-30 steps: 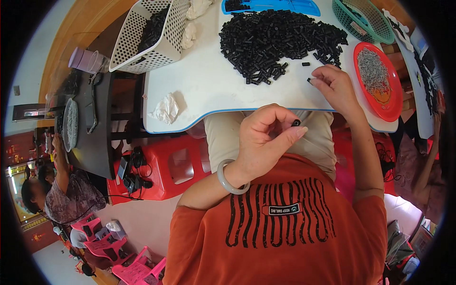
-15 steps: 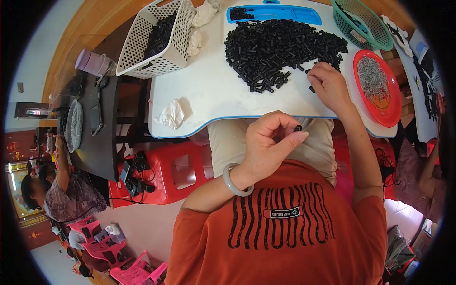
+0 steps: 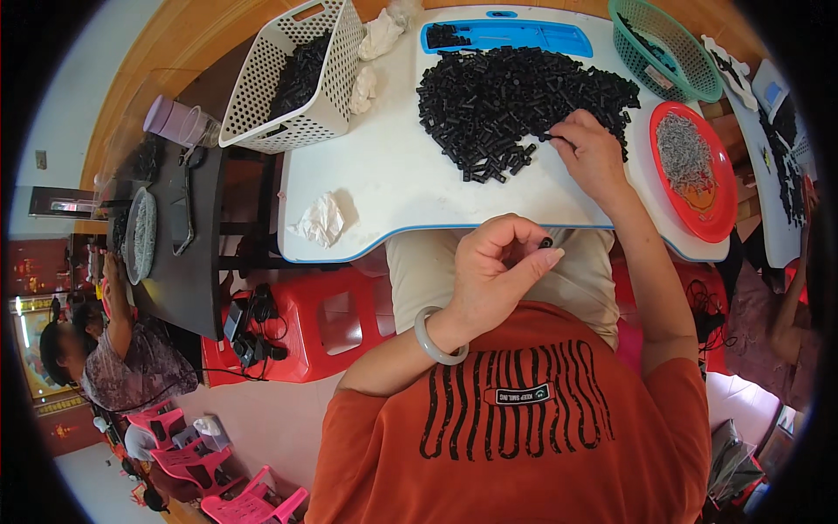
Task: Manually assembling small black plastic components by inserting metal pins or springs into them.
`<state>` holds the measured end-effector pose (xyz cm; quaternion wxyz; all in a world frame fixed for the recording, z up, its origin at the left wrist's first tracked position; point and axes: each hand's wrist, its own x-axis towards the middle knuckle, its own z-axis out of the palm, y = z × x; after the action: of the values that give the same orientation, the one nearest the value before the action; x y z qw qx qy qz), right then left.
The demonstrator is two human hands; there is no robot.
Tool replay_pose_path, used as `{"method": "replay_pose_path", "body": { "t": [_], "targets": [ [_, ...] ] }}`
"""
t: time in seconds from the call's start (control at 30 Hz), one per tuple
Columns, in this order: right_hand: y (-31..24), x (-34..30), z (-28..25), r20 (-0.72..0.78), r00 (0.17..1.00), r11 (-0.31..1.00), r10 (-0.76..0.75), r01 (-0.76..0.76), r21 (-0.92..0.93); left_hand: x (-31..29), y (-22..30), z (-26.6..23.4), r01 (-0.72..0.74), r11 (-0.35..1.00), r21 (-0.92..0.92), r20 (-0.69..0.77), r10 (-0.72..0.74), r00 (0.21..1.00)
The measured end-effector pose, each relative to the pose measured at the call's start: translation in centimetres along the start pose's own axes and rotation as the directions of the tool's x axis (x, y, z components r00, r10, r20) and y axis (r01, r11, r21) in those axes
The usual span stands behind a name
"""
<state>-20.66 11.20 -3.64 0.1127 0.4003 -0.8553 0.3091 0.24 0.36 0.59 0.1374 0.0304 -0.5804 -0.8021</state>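
My left hand, a pale bangle on its wrist, is raised in front of the table's near edge. Between its thumb and forefinger it pinches a small black tube, one end showing. My right hand is over the table at the near right edge of a big heap of black tubes. Its thumb and fingertips close on another small black tube, partly covered by the fingers.
A blue tray lies behind the heap. At right are a red plate of small metal pieces and a green basket. A white basket of black parts and crumpled tissue are left. Other people sit at both sides.
My right hand has moved left to the heap's edge, its fingertips closing on a tube there. The left hand keeps its tube in nearly the same place. The view has tilted slightly.
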Motion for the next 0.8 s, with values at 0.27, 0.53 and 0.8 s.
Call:
{"method": "replay_pose_path", "body": {
  "t": [0.27,0.53,0.8],
  "targets": [
    [0.8,-0.8,-0.1,0.074,0.967,0.669,0.243,-0.223,0.709,0.3,-0.1,-0.1,0.027,1.000,-0.005,-0.008,-0.027,1.000],
    [-0.7,-0.9,-2.3,0.195,0.941,0.595,0.278,-0.327,0.734,0.3,-0.4,0.1,0.040,0.999,-0.013,-0.012,-0.040,0.999],
    [-2.3,-0.1,-1.7,0.031,0.999,0.998,0.014,-0.015,0.053,0.2,-0.6,0.2,0.031,0.999,-0.023,-0.004,-0.031,1.000]
  ]
}}
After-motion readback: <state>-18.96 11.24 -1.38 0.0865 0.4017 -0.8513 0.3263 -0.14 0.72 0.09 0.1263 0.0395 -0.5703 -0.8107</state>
